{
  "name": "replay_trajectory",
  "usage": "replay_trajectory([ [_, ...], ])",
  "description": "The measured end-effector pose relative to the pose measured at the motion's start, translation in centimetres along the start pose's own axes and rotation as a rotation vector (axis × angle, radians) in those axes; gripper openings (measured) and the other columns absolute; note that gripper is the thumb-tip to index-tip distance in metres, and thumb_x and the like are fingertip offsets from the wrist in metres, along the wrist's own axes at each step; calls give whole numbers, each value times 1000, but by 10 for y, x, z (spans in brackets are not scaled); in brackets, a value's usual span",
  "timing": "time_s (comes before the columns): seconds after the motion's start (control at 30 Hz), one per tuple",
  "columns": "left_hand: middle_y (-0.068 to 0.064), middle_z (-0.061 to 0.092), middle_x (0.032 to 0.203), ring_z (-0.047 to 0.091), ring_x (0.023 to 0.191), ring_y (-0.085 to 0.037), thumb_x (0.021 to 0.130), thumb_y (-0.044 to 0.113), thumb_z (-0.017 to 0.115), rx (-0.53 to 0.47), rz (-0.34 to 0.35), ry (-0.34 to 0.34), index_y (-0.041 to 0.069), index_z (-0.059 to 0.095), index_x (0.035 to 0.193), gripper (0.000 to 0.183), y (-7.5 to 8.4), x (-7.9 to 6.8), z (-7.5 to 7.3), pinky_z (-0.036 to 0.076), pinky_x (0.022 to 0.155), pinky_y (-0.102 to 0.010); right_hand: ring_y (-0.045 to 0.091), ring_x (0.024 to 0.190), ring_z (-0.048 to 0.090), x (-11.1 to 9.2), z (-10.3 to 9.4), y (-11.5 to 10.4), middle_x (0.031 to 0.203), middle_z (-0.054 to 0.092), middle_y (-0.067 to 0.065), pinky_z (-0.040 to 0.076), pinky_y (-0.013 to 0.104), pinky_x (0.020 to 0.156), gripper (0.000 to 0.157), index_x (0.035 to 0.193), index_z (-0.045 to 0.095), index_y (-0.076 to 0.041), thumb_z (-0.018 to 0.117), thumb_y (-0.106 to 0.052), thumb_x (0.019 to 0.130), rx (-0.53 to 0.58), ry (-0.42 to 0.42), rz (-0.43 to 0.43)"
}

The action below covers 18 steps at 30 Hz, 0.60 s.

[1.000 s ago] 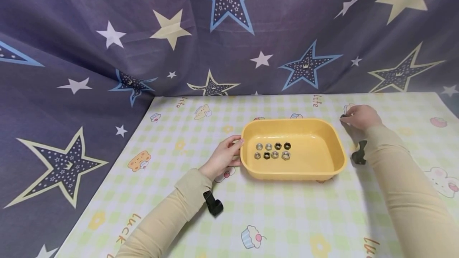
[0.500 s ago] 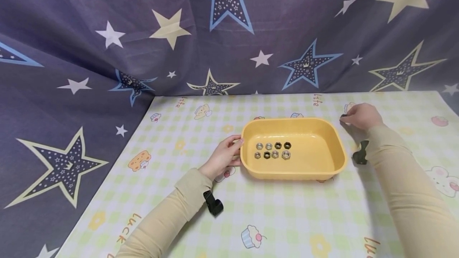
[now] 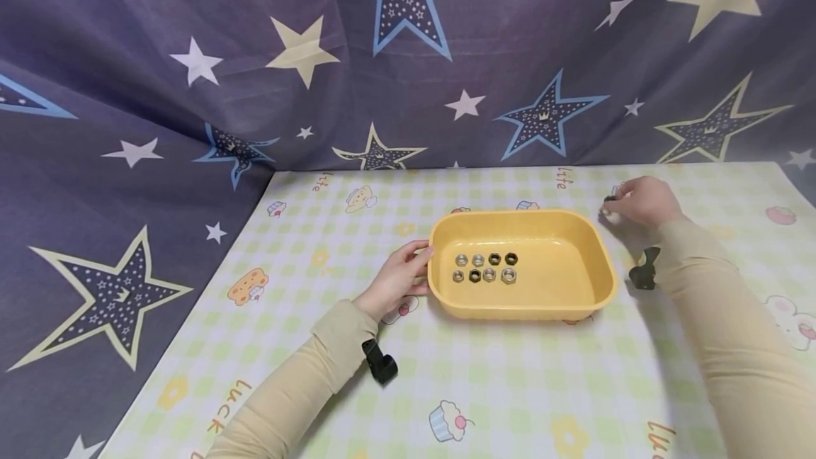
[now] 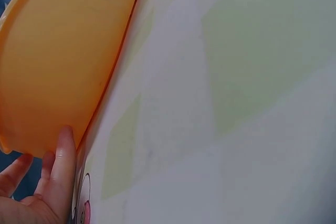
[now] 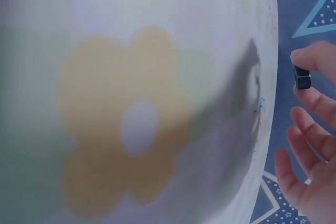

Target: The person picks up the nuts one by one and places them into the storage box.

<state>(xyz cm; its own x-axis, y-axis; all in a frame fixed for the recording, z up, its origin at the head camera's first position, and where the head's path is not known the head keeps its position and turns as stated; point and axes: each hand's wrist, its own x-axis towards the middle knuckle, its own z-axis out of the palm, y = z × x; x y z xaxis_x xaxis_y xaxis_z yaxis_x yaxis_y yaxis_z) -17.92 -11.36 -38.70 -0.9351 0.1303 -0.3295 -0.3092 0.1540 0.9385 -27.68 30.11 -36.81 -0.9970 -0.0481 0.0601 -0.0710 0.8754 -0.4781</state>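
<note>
Past the tray's right end, my right hand pinches a small black nut between thumb and forefinger. The right wrist view has it edge-on, with the other fingers spread loosely below. My left hand rests against the left end of a yellow plastic tray, its fingertips touching the outer wall in the left wrist view. Inside the tray, on its left half, several silver nuts and black nuts lie flat in two short rows.
A checked cloth with printed cartoons covers the table. Behind and to the left hangs a dark curtain with stars. A black wrist mount sits below the left cuff, another mount beside the right one.
My right hand has risen slightly and tipped a little, with the black nut still pinched. My left hand, the tray and its nuts have stayed put.
</note>
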Motion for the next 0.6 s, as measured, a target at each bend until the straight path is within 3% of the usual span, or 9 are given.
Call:
replay_trajectory([
  [0.13,-11,59,111,67,77,-13,98,33,52,2,-1,1,16,52,133,39,0,0,0,61,64,-28,21,64,49,-1,-3,-2,61,59,3,38,27,57,28,78,66,0,71,-27,79,-5,21,-37],
  [0.4,-12,57,109,66,77,-14,99,32,51,-11,11,-12,14,51,134,40,0,0,0,61,66,-29,29,75,54,-3,-11,-4,83,65,21,44,33,63,36,90,67,7,71,-27,80,21,9,-40],
  [0.6,-12,58,109,66,77,-13,99,32,51,-10,3,-13,13,50,135,41,3,-4,0,61,66,-28,39,84,57,-5,-17,-12,91,65,29,48,50,73,37,93,66,9,69,-26,82,34,15,-71],
])
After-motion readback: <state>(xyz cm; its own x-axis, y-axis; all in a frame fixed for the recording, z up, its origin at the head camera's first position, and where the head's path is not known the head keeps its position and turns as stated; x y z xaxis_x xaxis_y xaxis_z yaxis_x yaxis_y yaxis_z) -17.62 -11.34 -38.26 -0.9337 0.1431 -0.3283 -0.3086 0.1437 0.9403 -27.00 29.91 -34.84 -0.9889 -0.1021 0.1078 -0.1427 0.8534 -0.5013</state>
